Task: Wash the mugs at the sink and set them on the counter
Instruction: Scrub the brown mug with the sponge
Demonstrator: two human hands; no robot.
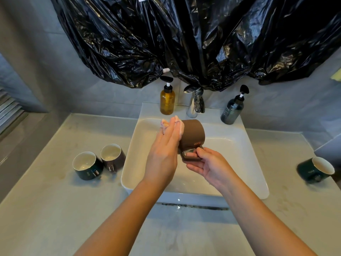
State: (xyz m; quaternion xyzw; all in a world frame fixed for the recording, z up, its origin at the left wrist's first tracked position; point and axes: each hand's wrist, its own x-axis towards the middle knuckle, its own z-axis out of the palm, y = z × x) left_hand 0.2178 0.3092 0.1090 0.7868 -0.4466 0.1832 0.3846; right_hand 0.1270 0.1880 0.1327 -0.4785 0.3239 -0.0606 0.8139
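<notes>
matt brown mug [192, 133], glossy white sink [238, 137], chrome tap [195, 103]

brown mug [193, 133] mouth hid by cloth [166, 123] + l hand [162, 152] | r-side green mug [315, 169] blurred

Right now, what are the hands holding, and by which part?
The right hand grips the brown ceramic mug by its handle; the left hand presses a pink cloth against its open end.
</notes>
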